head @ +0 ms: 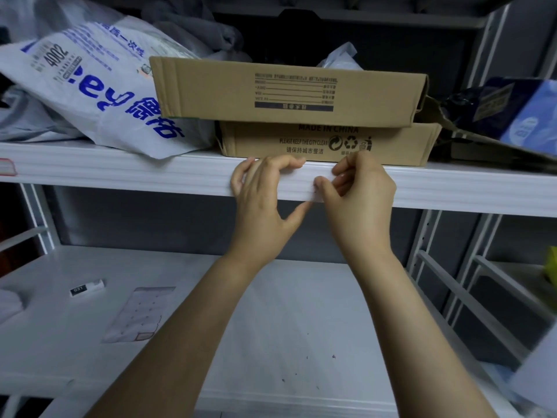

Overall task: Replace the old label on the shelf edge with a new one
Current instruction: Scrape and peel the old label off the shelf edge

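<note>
A white label (310,188) lies on the front of the white shelf edge (120,173), between my two hands. My left hand (262,200) rests against the edge with its fingertips curled over the top and its thumb under the label's lower left. My right hand (358,191) pinches the label's right end with thumb and fingers. Most of the label is hidden by my fingers. A second label with a red border (7,167) sits on the same edge at the far left.
Two stacked cardboard boxes (289,95) stand on the shelf just behind my hands, with a white printed bag (96,86) to their left and dark packets (512,110) to the right. On the lower shelf (301,312) lie a label sheet (141,312) and a small white stick (87,288).
</note>
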